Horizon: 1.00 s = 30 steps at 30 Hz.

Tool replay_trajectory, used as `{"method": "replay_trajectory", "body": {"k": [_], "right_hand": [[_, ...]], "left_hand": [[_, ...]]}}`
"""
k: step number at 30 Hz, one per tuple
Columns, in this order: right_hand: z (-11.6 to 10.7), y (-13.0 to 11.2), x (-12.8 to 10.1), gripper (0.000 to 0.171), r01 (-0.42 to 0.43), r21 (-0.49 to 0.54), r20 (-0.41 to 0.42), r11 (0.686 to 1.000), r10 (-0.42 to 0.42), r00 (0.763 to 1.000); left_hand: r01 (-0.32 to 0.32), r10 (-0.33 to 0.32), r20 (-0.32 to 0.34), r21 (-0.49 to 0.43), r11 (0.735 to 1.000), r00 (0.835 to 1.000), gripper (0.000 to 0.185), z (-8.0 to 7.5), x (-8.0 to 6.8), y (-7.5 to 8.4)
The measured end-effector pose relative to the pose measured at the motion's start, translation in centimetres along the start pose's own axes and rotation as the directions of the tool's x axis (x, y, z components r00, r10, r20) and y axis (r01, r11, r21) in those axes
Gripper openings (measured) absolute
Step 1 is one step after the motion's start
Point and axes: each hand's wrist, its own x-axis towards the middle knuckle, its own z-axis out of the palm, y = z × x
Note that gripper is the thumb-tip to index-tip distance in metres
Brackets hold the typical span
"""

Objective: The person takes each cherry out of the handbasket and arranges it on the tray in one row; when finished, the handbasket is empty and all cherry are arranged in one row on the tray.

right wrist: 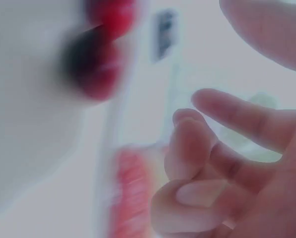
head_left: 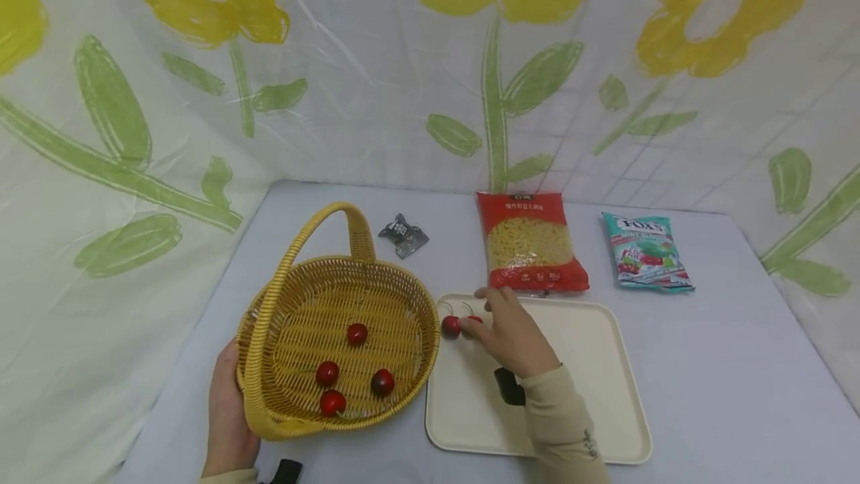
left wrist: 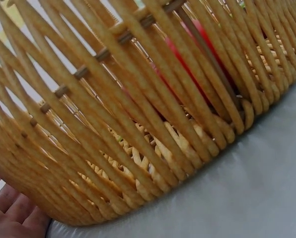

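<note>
At the far left, the left hand cups the near outer wall of a round yellow woven wicker basket, fingers curled against the ribbed weave; the left wrist view shows slanting cane strands close up, with fingertips beneath the base. The basket's arched handle runs from the near-left rim to the far rim, so its long axis points away from the person and a little rightward. Four small glossy red cherries lie loose on the woven floor. Behind the basket sits a small dark crinkled wrapper on the pale grey tablecloth.

Just right of the basket, a smooth cream plastic rectangular tray lies with its long side across the table. At its far-left corner rest two round red cherries with thin curved stems. The right hand hovers over them, fingers loosely spread, fingertips touching or almost touching one; I cannot tell whether it pinches. The wrist view is blurred.

Beyond the tray lie a red crinkly noodle packet and a teal sweet bag.
</note>
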Motion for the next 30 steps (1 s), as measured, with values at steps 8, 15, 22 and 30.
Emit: {"method": "replay_trajectory", "body": {"k": [8, 15, 22, 30], "right_hand": [[0.9, -7.6, 1.7, 0.043, 0.336, -0.034, 0.129, 0.941, -0.33, 0.935], [5.7, -11.3, 4.6, 0.033, 0.48, -0.232, 0.404, 0.846, -0.365, 0.838], [8.3, -12.4, 5.7, 0.027, 0.545, -0.246, 0.485, 0.801, -0.385, 0.785], [8.0, -12.6, 5.3, 0.017, 0.534, -0.248, 0.465, 0.808, -0.384, 0.797]], "left_hand": [[0.099, -0.094, -0.086, 0.051, 0.994, 0.992, 0.059, -0.2, 0.5, 0.5], [0.126, -0.114, -0.154, 0.07, 0.99, 0.981, 0.063, 0.0, 0.0, -0.1], [0.118, -0.11, -0.143, 0.051, 0.992, 0.984, 0.061, 0.0, 0.2, -0.1], [0.17, -0.166, -0.154, 0.014, 0.985, 0.974, 0.063, 0.3, -0.1, 0.3]]}}
